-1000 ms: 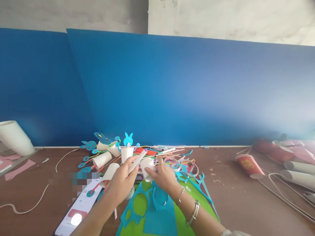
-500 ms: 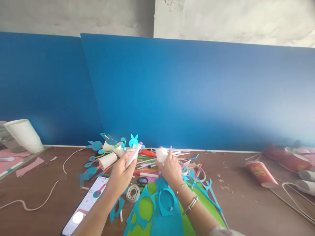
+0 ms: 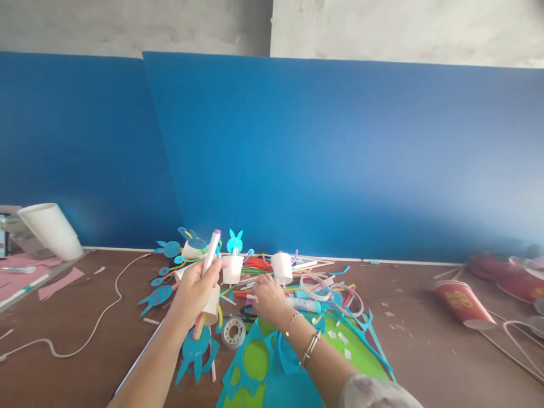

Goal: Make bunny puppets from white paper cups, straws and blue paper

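My left hand (image 3: 199, 286) is closed round a white marker (image 3: 211, 252) with a purple end, which points up. Just beneath that hand is a paper cup (image 3: 211, 309), tilted, with coloured straws and a blue paper rabbit head (image 3: 194, 351) at its lower end; whether the hand also holds this cup is hidden. My right hand (image 3: 270, 299) reaches down into the pile of straws and pens, its fingers curled together; what they touch is hidden. Beyond it stands a white cup (image 3: 281, 269) with a purple pipe cleaner. Another white cup (image 3: 232, 270) has a blue rabbit head (image 3: 234, 242) above it.
A tape roll (image 3: 233, 332), a glue stick (image 3: 306, 305) and cut blue sheets (image 3: 255, 351) over green sheet lie in front. More blue rabbit pieces (image 3: 158, 294) are at left. A red cup (image 3: 464, 304) lies at right; a white cable (image 3: 93, 334) runs at left.
My right hand has left the white cup and moved down and left into the pile. My left hand has shifted left and lower with the marker; the tilted cup and rabbit head beneath it now show.
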`<move>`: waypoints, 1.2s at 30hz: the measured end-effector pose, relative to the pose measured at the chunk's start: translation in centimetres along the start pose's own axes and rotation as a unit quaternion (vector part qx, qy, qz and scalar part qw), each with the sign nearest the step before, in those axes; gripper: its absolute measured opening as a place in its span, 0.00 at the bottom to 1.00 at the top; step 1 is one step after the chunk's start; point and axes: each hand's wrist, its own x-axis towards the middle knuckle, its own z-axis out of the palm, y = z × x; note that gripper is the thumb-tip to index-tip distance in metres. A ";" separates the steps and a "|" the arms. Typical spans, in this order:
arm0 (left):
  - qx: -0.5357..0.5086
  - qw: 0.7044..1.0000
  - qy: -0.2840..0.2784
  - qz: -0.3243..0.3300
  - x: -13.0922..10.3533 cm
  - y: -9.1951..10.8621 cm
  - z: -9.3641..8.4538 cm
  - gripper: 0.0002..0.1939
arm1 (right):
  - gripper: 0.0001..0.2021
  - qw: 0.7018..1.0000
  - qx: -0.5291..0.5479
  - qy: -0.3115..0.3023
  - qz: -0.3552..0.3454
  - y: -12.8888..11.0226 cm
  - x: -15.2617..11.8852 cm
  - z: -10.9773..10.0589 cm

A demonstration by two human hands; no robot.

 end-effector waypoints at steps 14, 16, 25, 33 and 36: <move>0.233 0.906 -0.290 0.200 -3.1 -1.4 4.7 0.26 | 0.06 0.907 0.415 0.005 0.071 2.0 -6.8 -8.4; 0.216 0.912 -0.299 0.178 -3.7 -1.2 5.2 0.24 | 0.09 0.869 0.481 -0.010 0.114 2.6 -7.4 -8.8; 0.137 0.934 -0.307 0.121 -5.7 -2.5 8.1 0.14 | 0.19 0.777 0.620 0.076 0.074 2.1 -8.9 -5.0; 0.123 0.927 -0.336 0.113 -5.9 -3.5 9.0 0.08 | 0.21 0.788 0.603 0.066 0.104 2.9 -9.4 -4.0; 0.140 0.926 -0.324 0.131 -6.2 -3.5 9.1 0.07 | 0.21 0.815 0.564 0.076 0.106 3.0 -9.4 -3.5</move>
